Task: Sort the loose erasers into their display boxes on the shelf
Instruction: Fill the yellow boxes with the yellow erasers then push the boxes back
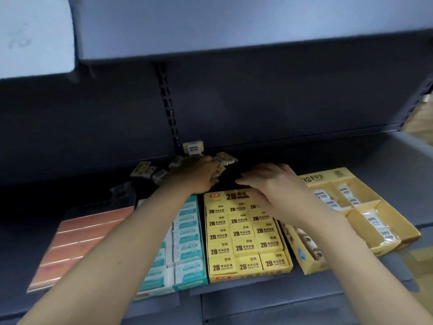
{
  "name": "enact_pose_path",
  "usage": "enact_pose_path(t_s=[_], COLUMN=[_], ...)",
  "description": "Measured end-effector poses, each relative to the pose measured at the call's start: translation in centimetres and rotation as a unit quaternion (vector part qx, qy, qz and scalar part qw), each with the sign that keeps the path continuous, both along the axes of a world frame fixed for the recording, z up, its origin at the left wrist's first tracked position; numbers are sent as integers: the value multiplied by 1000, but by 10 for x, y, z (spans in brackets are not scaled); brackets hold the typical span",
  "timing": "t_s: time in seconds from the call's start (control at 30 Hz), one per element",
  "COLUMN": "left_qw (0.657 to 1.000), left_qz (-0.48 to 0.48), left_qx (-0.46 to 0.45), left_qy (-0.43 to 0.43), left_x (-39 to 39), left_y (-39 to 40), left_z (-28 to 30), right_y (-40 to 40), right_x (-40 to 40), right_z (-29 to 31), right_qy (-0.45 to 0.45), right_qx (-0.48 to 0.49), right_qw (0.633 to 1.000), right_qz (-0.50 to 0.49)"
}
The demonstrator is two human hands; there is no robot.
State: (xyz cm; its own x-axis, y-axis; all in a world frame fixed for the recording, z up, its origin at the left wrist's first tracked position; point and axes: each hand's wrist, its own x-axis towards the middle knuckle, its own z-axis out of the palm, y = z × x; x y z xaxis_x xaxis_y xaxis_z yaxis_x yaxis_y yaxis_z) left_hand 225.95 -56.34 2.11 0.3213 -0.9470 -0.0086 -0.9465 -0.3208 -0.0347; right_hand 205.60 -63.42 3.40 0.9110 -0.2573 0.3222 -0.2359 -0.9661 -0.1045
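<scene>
Head view puts us looking down our own forearms at a shelf [386, 160] lined with display boxes, and behind them, against the back panel, a scatter of loose erasers [150, 171] in small wrappers. The step in hand, as we judge it, is gathering that scatter so it can be matched to its boxes. To do it well we should pull the pieces forward into the light first, since the back of the shelf is dim and the labels there are too blurred to read; then take only one kind at a time and check the print against the box front before dropping anything in. The yellow 2B box [246, 235] looks packed tight, so forcing more in could buckle its rows; the open tan box [363, 207] on the right has roomy compartments and seems the likelier home, though we cannot tell which wrapper belongs there. The teal box [185, 240] sits just left of the yellow one.

Our left hand [199, 174] reaches deepest, fingers curled down over a few erasers in the pile, apparently gripping them. Our right hand [269, 178] hovers palm-down just beyond the yellow box, fingers loosely spread and holding nothing we can see
</scene>
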Motion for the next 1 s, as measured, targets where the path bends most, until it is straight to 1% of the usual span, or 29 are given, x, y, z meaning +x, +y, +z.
enact_pose_path(t_s=[0.1,0.2,0.33,0.43,0.57,0.7,0.87,1.0], left_qw=[1000,999,1000,999,994,993,992,985], left_qz=[21,28,19,16,7,7,49,49], left_qx=[1,-4,-8,-44,-95,-94,-111,-165], left_qy=[16,18,-8,-5,-56,-68,-47,-32], left_x=[3,5,2,1,10,16,20,26], left_y=[-5,-5,-4,-1,13,38,68,75], left_z=[-5,-7,-4,2,8,15,22,21], right_y=[-8,-19,-31,-38,-52,-64,-60,-58], right_x=[1,12,37,56,79,96,109,116], right_z=[8,12,10,10,7,1,2,3], right_qy=[38,62,96,130,194,221,273,277], right_qx=[-16,-20,-55,-95,-146,-193,-179,-142], right_qw=[999,998,994,986,969,955,944,950], right_qz=[-18,-8,16,36,40,51,46,34])
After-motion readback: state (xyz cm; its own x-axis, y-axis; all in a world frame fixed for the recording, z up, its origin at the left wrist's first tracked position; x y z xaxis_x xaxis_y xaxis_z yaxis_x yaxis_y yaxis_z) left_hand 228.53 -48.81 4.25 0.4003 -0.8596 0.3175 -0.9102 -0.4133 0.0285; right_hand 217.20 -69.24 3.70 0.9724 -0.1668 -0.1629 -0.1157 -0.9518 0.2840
